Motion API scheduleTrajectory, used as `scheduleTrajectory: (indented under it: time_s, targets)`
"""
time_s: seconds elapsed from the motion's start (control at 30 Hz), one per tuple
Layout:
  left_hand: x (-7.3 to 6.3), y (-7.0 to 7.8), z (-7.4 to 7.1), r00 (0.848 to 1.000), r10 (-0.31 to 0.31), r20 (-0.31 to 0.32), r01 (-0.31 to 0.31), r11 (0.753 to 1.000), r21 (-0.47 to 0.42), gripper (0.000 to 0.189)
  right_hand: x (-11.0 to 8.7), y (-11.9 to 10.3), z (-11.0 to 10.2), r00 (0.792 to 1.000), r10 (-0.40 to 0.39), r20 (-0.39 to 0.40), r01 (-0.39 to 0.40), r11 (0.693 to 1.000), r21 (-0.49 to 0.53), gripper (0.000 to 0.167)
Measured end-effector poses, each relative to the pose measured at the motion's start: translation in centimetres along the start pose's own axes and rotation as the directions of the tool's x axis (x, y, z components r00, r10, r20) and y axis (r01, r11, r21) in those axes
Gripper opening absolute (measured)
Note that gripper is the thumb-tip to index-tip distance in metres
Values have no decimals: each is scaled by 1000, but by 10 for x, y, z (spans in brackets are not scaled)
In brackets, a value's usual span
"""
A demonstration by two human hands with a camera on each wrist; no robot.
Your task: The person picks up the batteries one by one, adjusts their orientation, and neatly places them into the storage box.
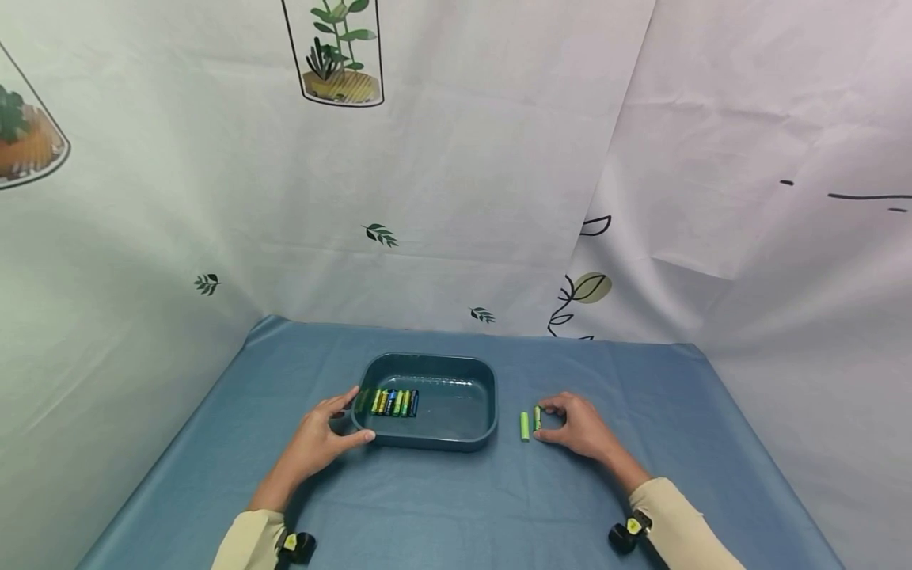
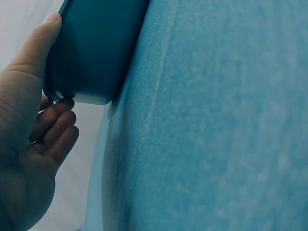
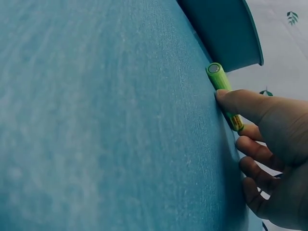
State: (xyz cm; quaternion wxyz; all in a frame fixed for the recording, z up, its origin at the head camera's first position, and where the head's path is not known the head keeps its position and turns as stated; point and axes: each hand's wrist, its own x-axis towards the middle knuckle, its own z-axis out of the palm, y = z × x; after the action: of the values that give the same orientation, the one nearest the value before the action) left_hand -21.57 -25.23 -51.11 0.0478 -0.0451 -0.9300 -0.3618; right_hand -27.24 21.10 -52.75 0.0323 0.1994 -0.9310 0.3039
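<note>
A dark teal rectangular tray (image 1: 456, 408) sits on the table, with several green, yellow and dark batteries (image 1: 395, 402) lined up side by side at its left. My left hand (image 1: 321, 435) holds the tray's near left corner, thumb on the front wall and fingers along the left side. To the right of the tray, my right hand (image 1: 580, 427) pinches a green and yellow battery (image 3: 236, 122) lengthwise between thumb and fingers, low at the cloth. Just left of it lies a plain light green battery (image 1: 524, 427), parallel to it.
Blue cloth (image 1: 442, 507) covers the table. Pale fabric walls (image 1: 456, 174) with printed plants rise behind the table and at both sides. Each wrist wears a small black camera, the left camera (image 1: 302, 546) and the right camera (image 1: 623, 538), near the light sleeves.
</note>
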Motion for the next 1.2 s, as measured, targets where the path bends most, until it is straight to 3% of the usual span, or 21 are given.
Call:
scheduleTrajectory:
  time_s: [0.43, 0.97, 1.2]
  targets:
    - [0, 1, 0, 1000, -13, 8, 13, 1000, -18, 96, 1, -4, -11, 997, 16, -74, -14, 999, 29, 47]
    - [0, 0, 0, 1000, -14, 10, 14, 1000, -11, 96, 15, -42, -30, 994, -49, -101, 51, 998, 20, 48]
    - [0, 1, 0, 1000, -20, 15, 21, 1000, -20, 96, 26, -63, -37, 995, -65, -72, 66, 998, 17, 50]
